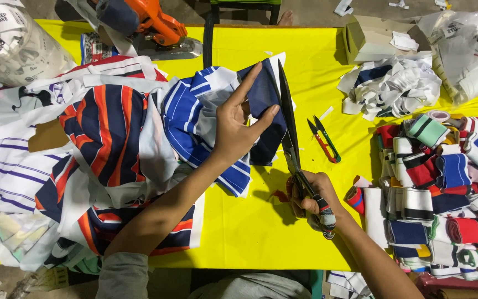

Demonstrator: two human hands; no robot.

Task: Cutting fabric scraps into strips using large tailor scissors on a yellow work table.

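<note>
My left hand [239, 124] pinches a dark navy piece of fabric [265, 99] that joins a blue-and-white striped cloth [186, 119], holding it up off the yellow table [244, 221]. My right hand [311, 196] grips the handles of large black tailor's scissors [287, 124]. The blades point away from me and run along the right edge of the navy piece.
A heap of striped orange, navy and white fabric [84, 160] fills the left. Small red-and-green thread snips [323, 138] lie right of the scissors. Folded striped cloth pieces [443, 188] are stacked at right, white scraps [391, 86] behind them, and an orange tool [150, 22] at the back.
</note>
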